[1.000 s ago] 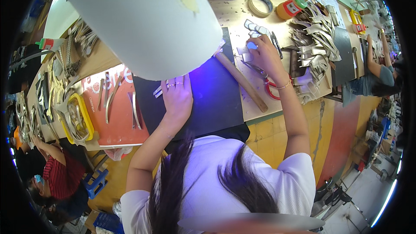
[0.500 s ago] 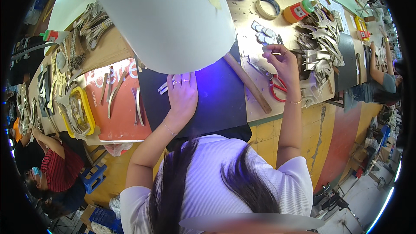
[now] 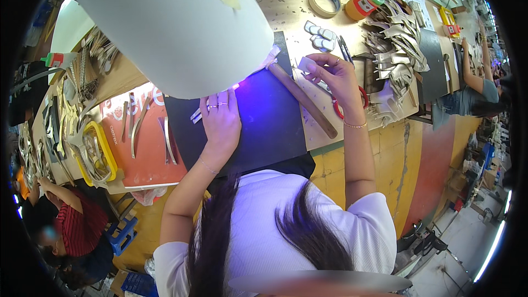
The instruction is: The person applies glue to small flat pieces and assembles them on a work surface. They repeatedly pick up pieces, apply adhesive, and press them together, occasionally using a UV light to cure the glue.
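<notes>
My right hand (image 3: pixel 333 80) pinches a small white square piece (image 3: pixel 304 65) between thumb and fingers, above the table right of the dark mat (image 3: pixel 269 137). Behind that hand, red-handled scissors (image 3: pixel 337 109) are partly hidden. My left hand (image 3: pixel 221 126) rests on the mat with its fingers stretched forward. Their tips reach the lower rim of a large white cylinder (image 3: pixel 181 27), which partly hides them. Thin pale strips (image 3: pixel 196 115) lie beside the left fingers. Violet light falls on the mat right of this hand. A brown wooden stick (image 3: pixel 305 102) lies along the mat's right edge.
Small white pads (image 3: pixel 320 37), a tape roll (image 3: pixel 324 3) and an orange bottle (image 3: pixel 363 5) stand beyond my right hand, beside piled pale straps (image 3: pixel 404 49). Left are a red sheet (image 3: pixel 154 168) with strips and a yellow tray (image 3: pixel 110 154). Other people sit at both sides.
My right hand has moved left, toward the mat, still pinching the white piece, which shows more plainly. The whole view has shifted slightly. My left hand keeps its place by the cylinder's rim.
</notes>
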### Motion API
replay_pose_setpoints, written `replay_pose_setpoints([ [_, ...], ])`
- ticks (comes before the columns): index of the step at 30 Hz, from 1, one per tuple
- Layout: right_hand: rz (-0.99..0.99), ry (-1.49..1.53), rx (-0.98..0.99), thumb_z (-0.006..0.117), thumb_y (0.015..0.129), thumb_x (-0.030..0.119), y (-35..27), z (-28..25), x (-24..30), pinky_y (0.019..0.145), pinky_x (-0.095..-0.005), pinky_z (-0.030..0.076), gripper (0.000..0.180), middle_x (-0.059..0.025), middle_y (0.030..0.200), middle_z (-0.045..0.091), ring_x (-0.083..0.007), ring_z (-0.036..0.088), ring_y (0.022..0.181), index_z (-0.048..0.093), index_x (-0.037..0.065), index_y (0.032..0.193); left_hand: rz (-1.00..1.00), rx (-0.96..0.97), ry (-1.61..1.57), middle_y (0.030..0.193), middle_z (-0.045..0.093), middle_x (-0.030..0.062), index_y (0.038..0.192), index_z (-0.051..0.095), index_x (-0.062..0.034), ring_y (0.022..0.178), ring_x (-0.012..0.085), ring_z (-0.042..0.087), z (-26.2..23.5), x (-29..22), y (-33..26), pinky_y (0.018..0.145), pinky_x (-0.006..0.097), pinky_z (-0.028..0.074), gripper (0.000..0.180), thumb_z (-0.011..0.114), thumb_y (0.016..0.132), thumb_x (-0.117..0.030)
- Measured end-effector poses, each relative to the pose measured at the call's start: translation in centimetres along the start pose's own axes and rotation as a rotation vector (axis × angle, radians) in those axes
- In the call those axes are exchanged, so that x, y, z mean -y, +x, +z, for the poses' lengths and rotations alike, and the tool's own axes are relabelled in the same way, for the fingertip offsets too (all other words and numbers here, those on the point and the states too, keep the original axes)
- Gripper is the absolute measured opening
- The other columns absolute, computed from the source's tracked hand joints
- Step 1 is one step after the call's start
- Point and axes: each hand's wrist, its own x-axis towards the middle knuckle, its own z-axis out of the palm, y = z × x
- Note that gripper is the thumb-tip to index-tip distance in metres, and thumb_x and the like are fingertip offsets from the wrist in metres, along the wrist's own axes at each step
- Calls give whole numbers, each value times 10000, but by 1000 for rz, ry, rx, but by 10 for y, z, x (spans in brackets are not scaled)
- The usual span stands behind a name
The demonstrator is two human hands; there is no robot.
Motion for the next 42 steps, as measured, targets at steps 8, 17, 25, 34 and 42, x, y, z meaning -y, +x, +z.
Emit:
replay_pose_setpoints([
  [8,54,56,76,643,934,83,-2,2,4,732,-238,569,292,-110,1025,706,-167,709,897,642,-17,1209,-4,36,0,1198,531,131,1232,581,17,1213,274,483,-3,0,1,1030,471,359,418,605,820,-56],
  [17,-46,-302,-125,627,920,52,7,-27,-18,712,-250,535,281,-87,947,727,-122,697,806,682,48,1195,-18,26,-6,1184,533,127,1216,592,15,1207,272,490,-2,-1,0,1026,459,364,397,607,826,-57],
  [25,-134,-880,-293,680,854,86,10,-54,-31,766,-360,505,275,-144,952,662,-265,651,852,719,83,1126,-10,19,1,1176,540,126,1202,603,15,1205,271,495,-2,-1,1,1024,451,365,380,613,830,-61],
  [34,-434,-1084,-390,706,828,157,44,-42,-33,857,-387,486,218,-120,1009,647,-303,597,964,712,35,1009,-6,15,11,1170,542,128,1190,601,14,1203,271,495,-4,-1,3,1020,449,366,371,611,827,-60],
  [42,-282,-1190,-377,648,868,156,52,-43,-29,781,-398,516,264,-136,954,673,-299,651,859,690,55,1108,-14,41,-5,1176,538,135,1208,592,15,1200,273,495,-4,-1,1,1023,453,364,387,610,828,-57],
])
